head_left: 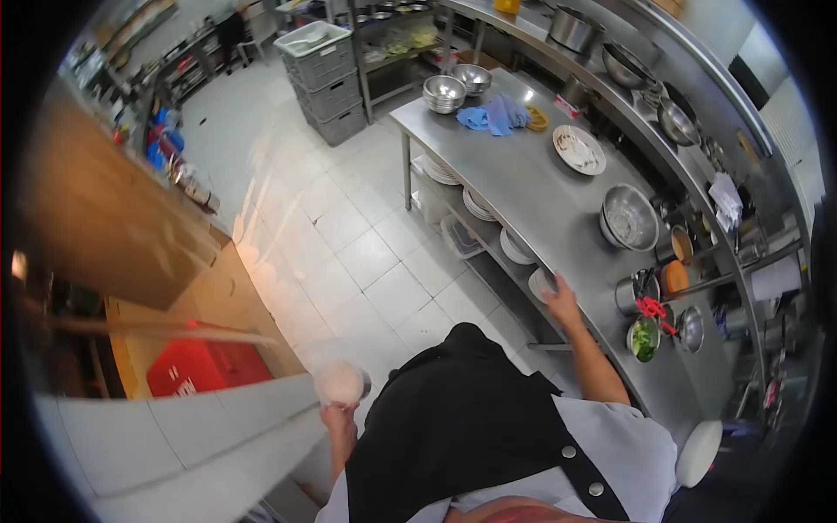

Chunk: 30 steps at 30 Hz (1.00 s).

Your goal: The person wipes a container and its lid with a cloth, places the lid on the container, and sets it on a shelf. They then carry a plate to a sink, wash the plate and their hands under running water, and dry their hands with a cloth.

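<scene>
My left hand [339, 418], low on the left beside the tiled ledge, is closed on a round, pale pinkish bowl [339, 383]. The bowl is blurred, and its contents do not show clearly. On the other side, my right hand [561, 299] is at the near edge of the steel table [532, 183]. It overlaps a stack of white plates [538, 282] on the shelf below, and its fingers are partly hidden; I cannot tell whether they grip anything.
On the table are a used oval plate [579, 150], a large steel bowl [629, 217], blue cloths [494, 114] and a bowl of greens [643, 338]. Grey crates [330, 83] stand beyond. A red box [209, 366] lies left, below a brown panel [113, 200]. A person [231, 35] is far back.
</scene>
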Motion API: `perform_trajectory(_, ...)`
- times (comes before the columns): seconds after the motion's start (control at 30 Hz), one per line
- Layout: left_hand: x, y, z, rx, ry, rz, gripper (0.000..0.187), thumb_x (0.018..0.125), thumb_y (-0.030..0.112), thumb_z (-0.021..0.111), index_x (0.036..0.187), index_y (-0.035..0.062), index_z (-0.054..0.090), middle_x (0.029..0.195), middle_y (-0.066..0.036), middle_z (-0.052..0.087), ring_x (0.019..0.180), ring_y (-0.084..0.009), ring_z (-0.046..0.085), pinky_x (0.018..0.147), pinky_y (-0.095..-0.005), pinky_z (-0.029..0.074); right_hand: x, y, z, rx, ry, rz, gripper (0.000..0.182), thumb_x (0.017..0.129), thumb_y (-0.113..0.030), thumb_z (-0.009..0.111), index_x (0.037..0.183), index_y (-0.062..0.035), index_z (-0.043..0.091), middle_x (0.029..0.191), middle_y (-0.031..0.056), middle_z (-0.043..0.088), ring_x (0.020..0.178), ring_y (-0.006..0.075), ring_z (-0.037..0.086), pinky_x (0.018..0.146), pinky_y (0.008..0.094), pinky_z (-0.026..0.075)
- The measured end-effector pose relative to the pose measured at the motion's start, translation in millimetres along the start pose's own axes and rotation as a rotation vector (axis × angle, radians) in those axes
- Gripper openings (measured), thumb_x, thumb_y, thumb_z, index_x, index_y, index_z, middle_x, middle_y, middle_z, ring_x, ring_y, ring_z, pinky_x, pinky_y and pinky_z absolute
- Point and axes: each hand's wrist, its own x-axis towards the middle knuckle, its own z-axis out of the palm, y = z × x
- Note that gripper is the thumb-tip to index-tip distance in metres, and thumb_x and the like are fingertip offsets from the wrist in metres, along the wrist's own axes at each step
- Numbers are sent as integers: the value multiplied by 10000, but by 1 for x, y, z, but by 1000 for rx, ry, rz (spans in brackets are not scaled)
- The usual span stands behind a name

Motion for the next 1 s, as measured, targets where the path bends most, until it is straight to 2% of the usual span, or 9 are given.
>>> perform_trajectory(0.07,-1,38,20,114,3,184,536,784,-96,477,1312,-87,386,1152,-321,545,776,-413,647,633,-479,649,-25,-43,-23,188,30,262,768,913,-316,744,1521,11,408,1476,266,521,1176,324,674,964,361,530)
perform_trajectory(0.1,33,167,88,185,10,318,536,784,-96,477,1312,-87,386,1152,-321,545,776,-413,647,633,-479,649,52,-92,54,337,33,287,768,913,-316,744,1521,11,408,1476,266,521,1176,324,674,964,361,530)
perform_trajectory(0.13,28,204,110,233,-7,378,487,787,-91,469,1265,-125,388,1123,-316,547,767,-402,645,627,-474,644,70,-108,68,401,34,295,763,923,-335,730,1516,22,409,1442,276,547,1172,326,675,958,370,532)
perform_trajectory(0.23,52,228,178,255,-72,406,420,792,-81,459,1194,-176,383,1088,-304,549,761,-391,646,615,-456,633,186,-126,69,313,95,227,771,915,-429,713,1503,-6,448,1274,298,650,1124,357,674,991,439,508)
perform_trajectory(0.5,89,276,311,249,4,281,431,752,-97,503,1173,-72,413,1074,-260,556,788,-370,647,624,-474,645,561,-237,105,280,-25,-244,704,915,-429,706,1481,-60,506,1501,209,516,1404,355,470,1115,458,419)
perform_trajectory(0.6,33,284,400,244,-4,415,425,759,-83,504,1174,-57,420,1065,-245,569,769,-356,651,616,-471,643,636,-268,152,-133,158,76,613,912,-388,696,1411,-54,576,1540,204,466,1469,365,368,1121,549,387)
perform_trajectory(0.7,29,302,449,316,-166,395,435,764,-61,505,1191,-30,426,1080,-230,577,799,-348,669,601,-469,640,644,-301,222,-173,265,393,509,882,-359,704,1296,-69,648,1494,192,484,1438,389,365,1063,637,393)
perform_trajectory(0.83,41,324,512,519,-293,322,413,834,2,484,1246,15,455,1140,-176,588,901,-314,662,694,-451,616,636,-285,263,-198,312,-41,392,855,-350,711,1172,-123,667,1245,176,554,1159,373,541,951,594,475)
perform_trajectory(1.0,70,353,625,797,-602,283,377,747,-50,545,1118,-29,487,998,-150,612,744,-237,657,553,-335,593,645,-282,199,87,45,-63,494,851,-349,735,1254,-75,656,1334,192,586,1232,394,553,1020,516,469)
